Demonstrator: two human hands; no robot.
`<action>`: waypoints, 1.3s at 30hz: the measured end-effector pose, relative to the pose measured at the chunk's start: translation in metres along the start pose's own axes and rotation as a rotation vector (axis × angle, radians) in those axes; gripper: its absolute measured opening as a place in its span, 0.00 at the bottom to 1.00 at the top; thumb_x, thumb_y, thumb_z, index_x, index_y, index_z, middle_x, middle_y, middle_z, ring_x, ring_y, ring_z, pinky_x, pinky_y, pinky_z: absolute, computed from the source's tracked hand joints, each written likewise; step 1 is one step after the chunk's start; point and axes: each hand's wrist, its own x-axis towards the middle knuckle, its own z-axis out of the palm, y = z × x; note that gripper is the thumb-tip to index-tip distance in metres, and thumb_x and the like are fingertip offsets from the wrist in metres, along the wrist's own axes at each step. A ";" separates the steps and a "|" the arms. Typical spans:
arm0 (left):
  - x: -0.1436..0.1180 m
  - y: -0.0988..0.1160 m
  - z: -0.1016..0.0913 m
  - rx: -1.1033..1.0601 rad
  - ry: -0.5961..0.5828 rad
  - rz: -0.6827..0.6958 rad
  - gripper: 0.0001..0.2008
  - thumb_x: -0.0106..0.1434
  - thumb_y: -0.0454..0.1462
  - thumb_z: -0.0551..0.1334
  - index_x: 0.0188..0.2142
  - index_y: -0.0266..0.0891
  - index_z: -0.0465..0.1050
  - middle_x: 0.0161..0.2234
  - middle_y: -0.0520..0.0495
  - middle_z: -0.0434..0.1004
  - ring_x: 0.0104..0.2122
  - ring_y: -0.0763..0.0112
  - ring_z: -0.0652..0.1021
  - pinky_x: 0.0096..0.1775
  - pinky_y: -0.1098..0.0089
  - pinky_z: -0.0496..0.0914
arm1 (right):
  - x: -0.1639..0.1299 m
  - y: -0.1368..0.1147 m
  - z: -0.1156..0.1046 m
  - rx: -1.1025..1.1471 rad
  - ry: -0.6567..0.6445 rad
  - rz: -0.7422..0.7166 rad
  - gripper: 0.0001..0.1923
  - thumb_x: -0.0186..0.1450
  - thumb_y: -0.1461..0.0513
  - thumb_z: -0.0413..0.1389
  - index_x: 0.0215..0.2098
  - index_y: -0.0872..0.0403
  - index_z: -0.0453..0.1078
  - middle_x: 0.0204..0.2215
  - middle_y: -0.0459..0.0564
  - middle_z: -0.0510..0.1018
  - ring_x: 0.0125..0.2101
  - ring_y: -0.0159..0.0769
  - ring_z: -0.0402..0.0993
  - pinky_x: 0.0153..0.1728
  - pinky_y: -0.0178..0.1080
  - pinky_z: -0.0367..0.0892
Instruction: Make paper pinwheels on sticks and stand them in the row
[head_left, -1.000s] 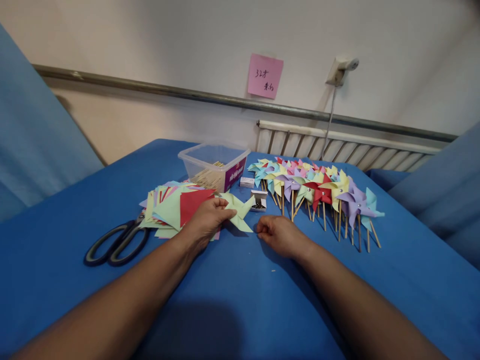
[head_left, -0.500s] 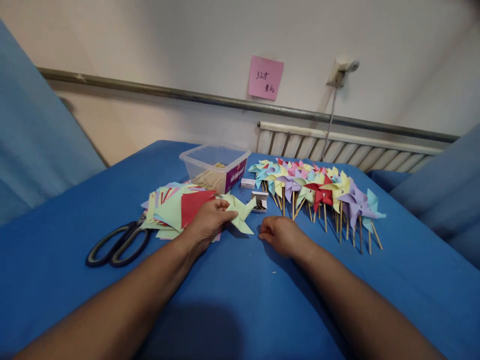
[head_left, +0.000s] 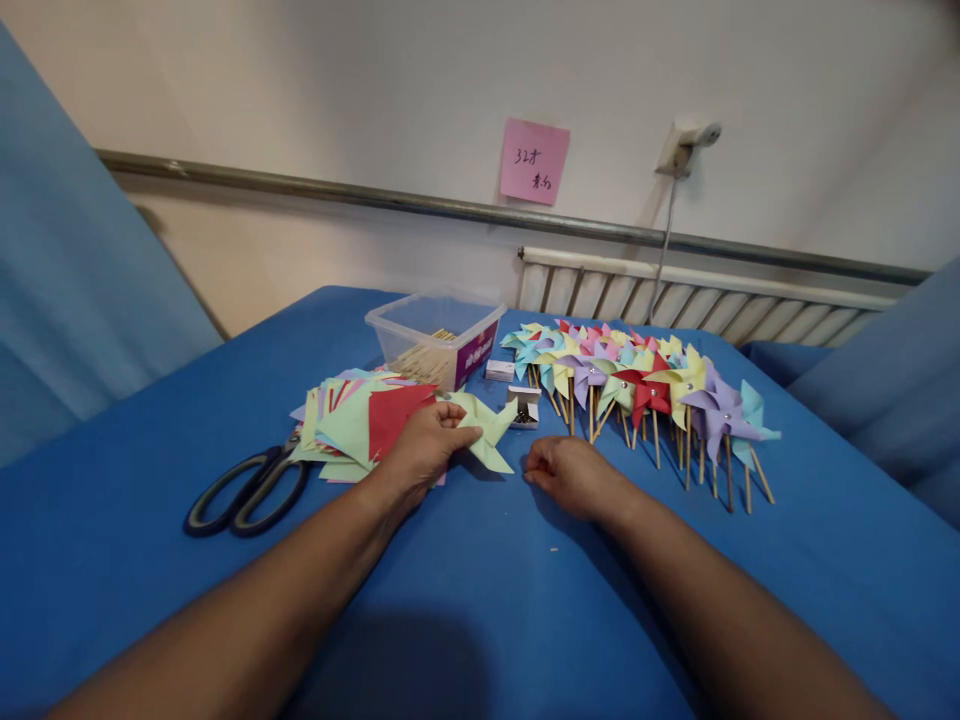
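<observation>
**Pinwheel bench: hands, folded paper and stock**

Where the blue cloth covers it, the table [head_left: 480, 600] carries every item listed here; places are given from the folded green pinwheel head at its middle.

1. Row of finished pinwheels [head_left: 637, 385]: to the right of the green head and a little behind it, many colours, paper heads overlapping, wooden sticks pointing toward the person.
2. Stack of coloured paper squares [head_left: 352, 420]: just left of the green head, fanned out, a red sheet on top.
3. Clear plastic box [head_left: 435, 335]: behind the green head, open, with thin wooden sticks lying inside.
4. Scissors [head_left: 247, 490]: well left of the green head, beyond the paper stack, flat on the cloth, black handles toward the person.
5. Left hand [head_left: 424, 450]: touching the green head from its left side, fingers closed on the paper's near-left edge, wrist over the edge of the paper stack.
6. Right hand [head_left: 566, 470]: near the green head on its right, apart from it, resting on the cloth with fingers curled in; whether they pinch anything cannot be told.
7. Green pinwheel head [head_left: 487, 430]: flat on the cloth, points spread, no stick.
8. Small open box [head_left: 525, 405]: just behind-right of the green head, dark small parts inside.
</observation>
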 end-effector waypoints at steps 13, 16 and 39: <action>-0.028 0.014 0.018 0.092 -0.002 0.174 0.14 0.43 0.36 0.70 0.29 0.37 0.68 0.22 0.55 0.73 0.23 0.75 0.72 0.26 0.75 0.65 | -0.001 -0.025 0.017 0.735 0.415 0.056 0.07 0.58 0.59 0.57 0.27 0.54 0.69 0.19 0.41 0.70 0.19 0.27 0.63 0.20 0.30 0.58; -0.034 0.015 0.023 0.079 -0.022 0.168 0.14 0.44 0.36 0.70 0.29 0.38 0.68 0.22 0.55 0.73 0.23 0.74 0.73 0.26 0.75 0.65 | 0.000 -0.027 0.021 0.720 0.450 0.057 0.05 0.58 0.60 0.57 0.27 0.54 0.69 0.19 0.41 0.70 0.19 0.27 0.64 0.21 0.30 0.58; -0.043 0.019 0.023 -0.024 -0.079 0.134 0.13 0.45 0.34 0.69 0.30 0.38 0.69 0.23 0.55 0.74 0.23 0.74 0.73 0.26 0.75 0.66 | -0.003 -0.027 0.019 0.769 0.453 0.086 0.04 0.58 0.61 0.57 0.27 0.54 0.69 0.18 0.41 0.69 0.18 0.26 0.62 0.19 0.30 0.57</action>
